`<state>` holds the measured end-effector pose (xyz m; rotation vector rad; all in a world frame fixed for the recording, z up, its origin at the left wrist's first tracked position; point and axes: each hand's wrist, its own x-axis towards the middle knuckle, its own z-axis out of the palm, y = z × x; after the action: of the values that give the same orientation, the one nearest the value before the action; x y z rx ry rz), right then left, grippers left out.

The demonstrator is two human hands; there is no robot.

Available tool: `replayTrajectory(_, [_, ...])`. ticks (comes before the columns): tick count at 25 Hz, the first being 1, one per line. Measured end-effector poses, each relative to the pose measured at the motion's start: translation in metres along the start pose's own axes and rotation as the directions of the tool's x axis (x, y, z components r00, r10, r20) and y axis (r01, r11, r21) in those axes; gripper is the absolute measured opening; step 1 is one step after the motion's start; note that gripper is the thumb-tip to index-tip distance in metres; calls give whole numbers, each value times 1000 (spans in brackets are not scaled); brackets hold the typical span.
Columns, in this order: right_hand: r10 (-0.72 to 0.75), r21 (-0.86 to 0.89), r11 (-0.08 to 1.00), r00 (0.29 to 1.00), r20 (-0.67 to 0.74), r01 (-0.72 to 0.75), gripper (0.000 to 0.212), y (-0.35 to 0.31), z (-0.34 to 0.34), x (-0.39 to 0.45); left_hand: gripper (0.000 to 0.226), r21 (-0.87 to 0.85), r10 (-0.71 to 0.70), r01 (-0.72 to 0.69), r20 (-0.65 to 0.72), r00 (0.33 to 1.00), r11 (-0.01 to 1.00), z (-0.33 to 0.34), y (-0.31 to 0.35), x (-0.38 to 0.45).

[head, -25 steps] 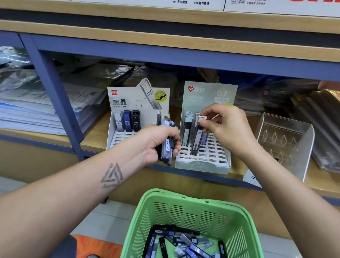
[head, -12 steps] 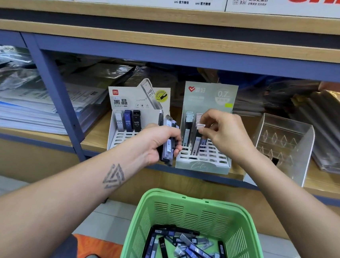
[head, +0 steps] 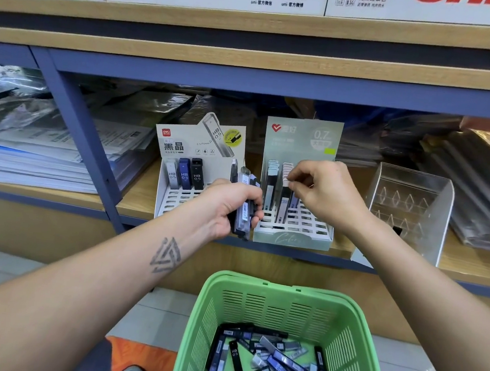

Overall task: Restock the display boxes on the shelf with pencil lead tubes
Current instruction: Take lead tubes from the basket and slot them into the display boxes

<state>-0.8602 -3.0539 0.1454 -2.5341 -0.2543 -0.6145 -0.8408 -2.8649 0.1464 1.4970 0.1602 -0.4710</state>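
Observation:
Two cardboard display boxes stand on the wooden shelf: a white one [head: 173, 202] holding three HB 0.5 tubes [head: 184, 176] at its back, and a pale green 0.7 box [head: 292, 237] with two rows of lead tubes [head: 271, 176]. My left hand [head: 226, 207] grips a bundle of lead tubes [head: 243, 206] upright between the two boxes. My right hand [head: 324, 193] pinches the white cap of a lead tube [head: 284, 201] standing in the green box. Below, a green plastic basket [head: 279, 311] holds several loose tubes [head: 268, 364].
A clear acrylic display stand [head: 409, 207] sits right of the green box. Stacks of wrapped paper goods [head: 41, 147] fill the shelf's left and back, wrapped packs [head: 483, 184] the right. A blue steel upright [head: 75, 127] stands left. Cartons line the upper shelf [head: 253, 21].
My right hand has moved down with the tube, lowering it into a slot of the green box. My left hand has kept its bundle almost still.

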Motion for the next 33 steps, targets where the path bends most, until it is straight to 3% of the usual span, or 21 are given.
replayTrajectory(12, [-106,-10,994,994,-9,106,8,1,5,2,14,14,15,-15,4,1000,1000,3,-2,0])
replayTrajectory(18, [-28,55,998,999,-41,30,7,3,9,0,13,19,13,-13,9,1000,1000,3,-2,1])
replayTrajectory(26, [-70,-146,987,997,-41,63,11,1,9,-5,13,22,21,-21,15,1000,1000,4,-3,1])
replayTrajectory(33, [21,-25,999,1000,6,-21,23,4,7,-7,13,13,38,-38,40,998,999,5,-2,-4])
